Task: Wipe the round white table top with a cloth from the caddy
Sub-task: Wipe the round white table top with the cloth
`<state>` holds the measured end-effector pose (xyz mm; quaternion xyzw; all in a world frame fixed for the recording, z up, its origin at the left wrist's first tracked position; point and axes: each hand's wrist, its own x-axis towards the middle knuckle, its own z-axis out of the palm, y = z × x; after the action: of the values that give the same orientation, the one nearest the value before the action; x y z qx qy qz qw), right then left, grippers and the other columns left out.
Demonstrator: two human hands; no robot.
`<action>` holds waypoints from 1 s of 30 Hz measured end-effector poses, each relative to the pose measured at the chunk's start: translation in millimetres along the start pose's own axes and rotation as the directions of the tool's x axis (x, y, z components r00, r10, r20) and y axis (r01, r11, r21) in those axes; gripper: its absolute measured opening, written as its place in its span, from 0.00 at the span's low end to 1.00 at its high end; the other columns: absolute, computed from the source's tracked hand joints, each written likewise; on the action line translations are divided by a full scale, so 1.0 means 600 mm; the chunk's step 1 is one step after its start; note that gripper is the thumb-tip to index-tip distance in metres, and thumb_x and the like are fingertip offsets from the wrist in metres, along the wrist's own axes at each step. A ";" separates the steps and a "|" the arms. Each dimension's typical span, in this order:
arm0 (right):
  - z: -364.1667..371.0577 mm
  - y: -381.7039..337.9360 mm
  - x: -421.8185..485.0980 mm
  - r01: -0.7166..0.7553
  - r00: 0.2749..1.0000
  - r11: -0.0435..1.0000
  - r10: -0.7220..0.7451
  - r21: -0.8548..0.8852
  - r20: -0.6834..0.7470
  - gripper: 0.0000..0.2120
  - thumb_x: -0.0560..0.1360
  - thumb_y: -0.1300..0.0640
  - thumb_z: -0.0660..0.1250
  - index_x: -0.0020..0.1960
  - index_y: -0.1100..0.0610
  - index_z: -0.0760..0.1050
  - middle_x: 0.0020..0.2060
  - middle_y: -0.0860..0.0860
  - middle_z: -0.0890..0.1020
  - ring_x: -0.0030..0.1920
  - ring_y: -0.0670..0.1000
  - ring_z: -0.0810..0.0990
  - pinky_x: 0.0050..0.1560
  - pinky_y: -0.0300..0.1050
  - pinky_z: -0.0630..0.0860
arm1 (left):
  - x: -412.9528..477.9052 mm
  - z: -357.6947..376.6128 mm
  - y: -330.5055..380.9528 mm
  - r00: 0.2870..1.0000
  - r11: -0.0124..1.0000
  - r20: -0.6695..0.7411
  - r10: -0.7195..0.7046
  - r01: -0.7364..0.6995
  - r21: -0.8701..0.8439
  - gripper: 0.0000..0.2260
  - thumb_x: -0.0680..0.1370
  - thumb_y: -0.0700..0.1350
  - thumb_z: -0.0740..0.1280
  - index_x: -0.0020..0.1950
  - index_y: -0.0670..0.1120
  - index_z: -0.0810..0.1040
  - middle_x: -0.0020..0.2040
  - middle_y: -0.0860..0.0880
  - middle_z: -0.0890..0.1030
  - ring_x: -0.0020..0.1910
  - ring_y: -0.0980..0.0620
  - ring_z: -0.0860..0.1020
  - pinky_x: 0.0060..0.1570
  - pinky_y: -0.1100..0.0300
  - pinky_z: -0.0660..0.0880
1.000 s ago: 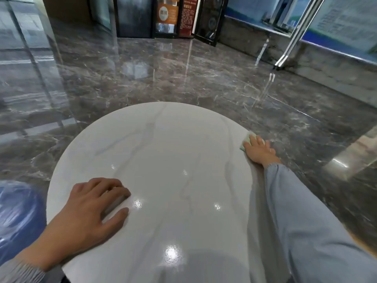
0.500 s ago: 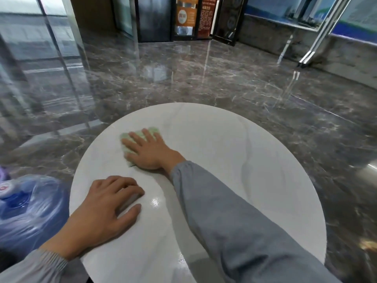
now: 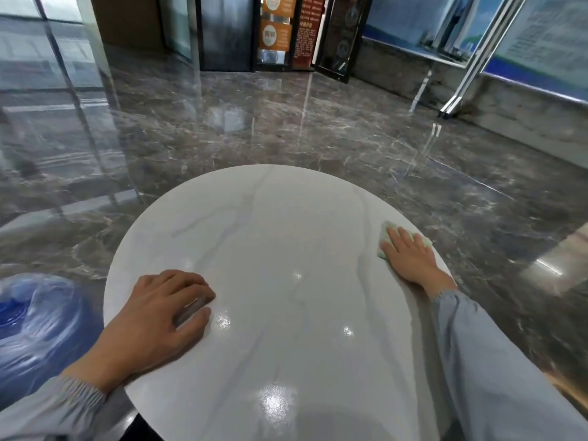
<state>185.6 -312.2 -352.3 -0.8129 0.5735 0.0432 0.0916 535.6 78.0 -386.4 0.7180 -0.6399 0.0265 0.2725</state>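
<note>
Round white desk [image 3: 273, 237] with faint grey veins, glossy, standing on a dark marble floor [image 3: 318, 132]. Pale green cloth [image 3: 386, 240] flat near the right rim, pinned under the right hand [image 3: 409, 259], fingers spread and palm down on top of it, cloth edges peeking out ahead and to both sides. Left hand [image 3: 159, 316] well apart from the cloth, resting on the near left part, fingers loosely curled, holding nothing. Blue water jug [image 3: 35, 326] low at left beside the desk.
</note>
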 end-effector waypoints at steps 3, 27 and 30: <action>0.001 0.039 0.009 -0.096 0.995 0.995 0.096 0.002 0.032 0.30 0.83 0.37 0.44 0.83 0.41 0.45 0.84 0.45 0.46 0.82 0.59 0.44 0.79 0.64 0.45 | 0.001 0.002 0.001 1.000 1.000 -0.030 0.004 -0.005 -0.019 0.13 0.78 0.60 0.63 0.57 0.60 0.83 0.58 0.66 0.78 0.59 0.60 0.76 0.55 0.53 0.67; 0.073 -0.285 -0.156 0.575 0.818 0.811 -0.574 -0.110 0.042 0.28 0.87 0.42 0.48 0.84 0.45 0.44 0.84 0.48 0.45 0.83 0.53 0.42 0.79 0.49 0.34 | -0.001 -0.017 0.003 0.958 0.963 -0.193 -0.212 0.170 -0.210 0.13 0.78 0.57 0.62 0.58 0.53 0.78 0.57 0.55 0.76 0.58 0.50 0.75 0.64 0.48 0.70; 0.043 -0.105 -0.113 0.217 0.976 0.974 -0.216 -0.055 0.024 0.29 0.86 0.39 0.46 0.84 0.43 0.43 0.84 0.47 0.44 0.83 0.56 0.42 0.80 0.56 0.41 | 0.000 -0.015 0.001 0.966 0.967 -0.170 -0.193 0.158 -0.200 0.13 0.78 0.58 0.62 0.58 0.54 0.77 0.55 0.58 0.76 0.56 0.52 0.74 0.63 0.45 0.71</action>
<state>223.0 -223.9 -359.1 -0.8725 0.4790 0.0568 0.0775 537.6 81.6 -378.4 0.7379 -0.5445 0.0104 0.3987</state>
